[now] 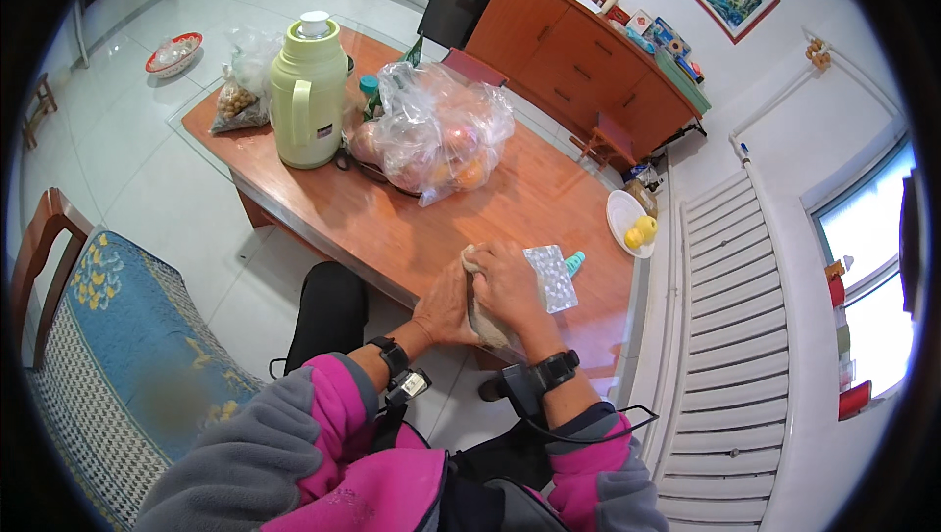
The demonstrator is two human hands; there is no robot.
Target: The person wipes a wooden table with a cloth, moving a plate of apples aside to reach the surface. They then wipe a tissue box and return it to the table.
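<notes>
Both of my hands meet at the near edge of the wooden table (581, 190), around a beige cloth (489, 326). My right hand (506, 283) is closed on the cloth's upper part. My left hand (445, 305) lies against its left side, fingers extended and close together; whether it grips the cloth is hidden. Just right of my right hand lie a silver patterned packet (551, 278) and a teal object (574, 263). Farther back stand a clear plastic bag of fruit (445, 135) and a pale green thermos flask (309, 94).
A white plate (621, 212) with yellow fruit is near the table's right end. A small bag of nuts or similar round items (239, 105) sits beyond the flask. A cushioned chair (140, 333) stands at left, a white radiator (728, 341) at right.
</notes>
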